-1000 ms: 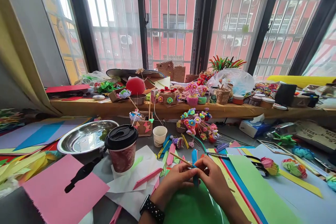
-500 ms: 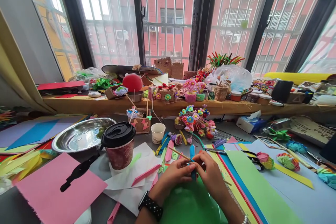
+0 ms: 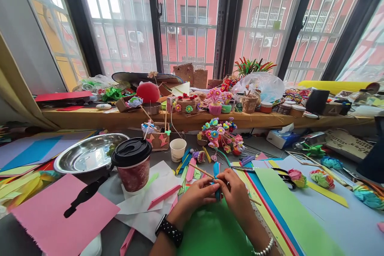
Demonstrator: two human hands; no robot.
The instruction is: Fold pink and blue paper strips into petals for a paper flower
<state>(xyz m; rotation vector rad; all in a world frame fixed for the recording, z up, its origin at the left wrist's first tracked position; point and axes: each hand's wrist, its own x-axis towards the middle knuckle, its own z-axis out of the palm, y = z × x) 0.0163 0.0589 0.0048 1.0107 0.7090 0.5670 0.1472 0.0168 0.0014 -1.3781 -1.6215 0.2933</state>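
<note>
My left hand point(image 3: 195, 200) and my right hand point(image 3: 235, 194) meet low in the middle of the view, over a green sheet point(image 3: 216, 232). Both are closed in a pinch on a blue paper strip point(image 3: 216, 174) that stands upright between the fingertips. A thin wooden stick point(image 3: 201, 171) runs through the same grip, slanting up to the left and poking out to the right of my right hand. A black watch sits on my left wrist, a bead bracelet on my right.
A lidded paper cup point(image 3: 133, 164) stands left of my hands, a steel bowl point(image 3: 87, 156) behind it, a small white cup point(image 3: 178, 149) further back. A pink sheet point(image 3: 64, 212) lies at the left. Coloured sheets point(image 3: 288, 208), paper flowers point(image 3: 222, 136) and scissors point(image 3: 285, 178) crowd the right.
The view has tilted and drifted, so everything sits a little lower left. My hands stay pinched on the strip and stick, with small finger shifts only.
</note>
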